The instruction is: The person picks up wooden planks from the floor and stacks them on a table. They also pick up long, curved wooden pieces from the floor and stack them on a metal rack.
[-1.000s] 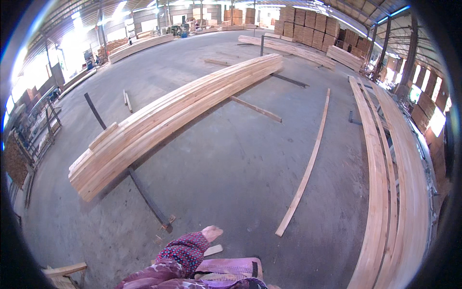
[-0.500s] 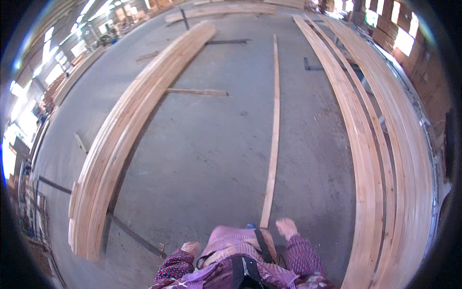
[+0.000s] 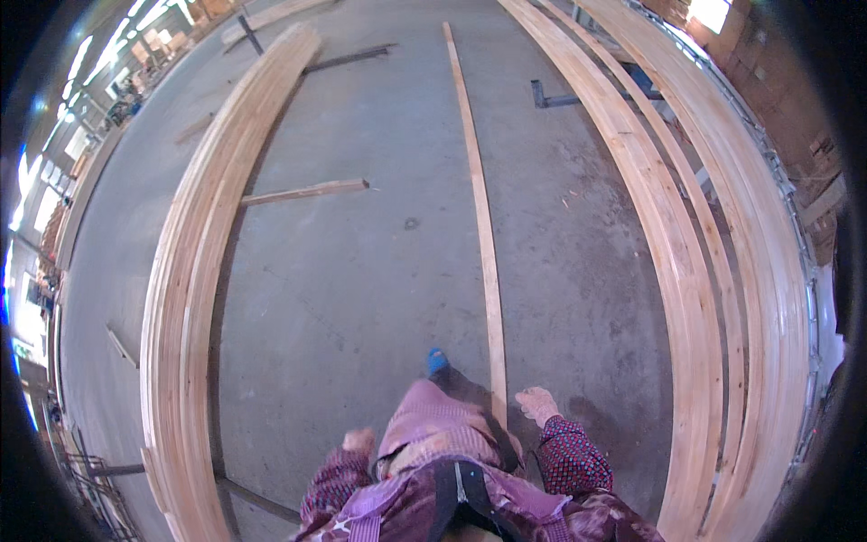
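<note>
My right hand (image 3: 538, 404) hangs just right of the near part of a long thin wooden strip (image 3: 481, 212) lying on the floor. Its fingers are curled in and nothing shows in them. Low at the left of my body is my left hand (image 3: 359, 441), blurred, with its fingers hard to make out; no object shows at it. One foot in a blue shoe (image 3: 437, 361) stands forward on the grey floor, left of the strip. My body hides the strip's near end.
A long stack of boards (image 3: 194, 244) runs along the left on dark supports. On the right lie more long boards (image 3: 668, 235) and a wider stack (image 3: 768, 298). A short wooden piece (image 3: 307, 191) juts from the left stack. A dark metal bracket (image 3: 551, 98) stands far right.
The view has turned and moved forward. The strip now slants the other way, and the blue-shod foot has come out ahead of my body. Both hands stay low at my sides.
</note>
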Motion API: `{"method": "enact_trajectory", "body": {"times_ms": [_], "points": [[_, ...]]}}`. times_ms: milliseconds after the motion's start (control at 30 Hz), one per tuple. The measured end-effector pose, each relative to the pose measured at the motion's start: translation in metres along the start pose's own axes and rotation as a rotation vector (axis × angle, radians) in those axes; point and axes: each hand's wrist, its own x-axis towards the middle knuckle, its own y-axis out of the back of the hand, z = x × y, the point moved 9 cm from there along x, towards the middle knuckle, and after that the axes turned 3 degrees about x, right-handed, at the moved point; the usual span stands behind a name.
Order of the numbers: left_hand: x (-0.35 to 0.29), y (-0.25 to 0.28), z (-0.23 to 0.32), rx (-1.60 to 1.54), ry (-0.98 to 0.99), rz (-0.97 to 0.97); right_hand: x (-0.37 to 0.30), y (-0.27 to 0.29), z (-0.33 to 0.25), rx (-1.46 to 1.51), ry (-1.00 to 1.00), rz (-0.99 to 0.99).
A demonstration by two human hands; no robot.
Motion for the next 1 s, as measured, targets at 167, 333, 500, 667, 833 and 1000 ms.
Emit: {"method": "enact_trajectory", "body": {"times_ms": [167,333,500,667,833,1000], "points": [[0.140,0.133,-0.028,-1.143,0.237,0.017,0.006,0.007,-0.024,0.114,-0.015,0.019],[0.253,0.289,0.019,-1.076,-0.058,0.050,0.034,-0.004,-0.046,0.338,-0.049,0.142],[0.278,0.315,0.057,-1.098,-0.093,-0.003,0.059,-0.005,-0.073,0.364,-0.153,0.151],[0.277,0.323,0.098,-0.079,-0.432,-0.045,0.108,0.010,-0.127,0.427,-0.147,0.227],[0.288,0.321,0.111,0.232,-0.605,-0.258,0.135,0.037,-0.206,0.312,0.145,0.413],[0.354,0.351,0.162,0.499,-0.734,-0.499,0.181,0.031,-0.239,0.671,-0.132,0.467]]}}
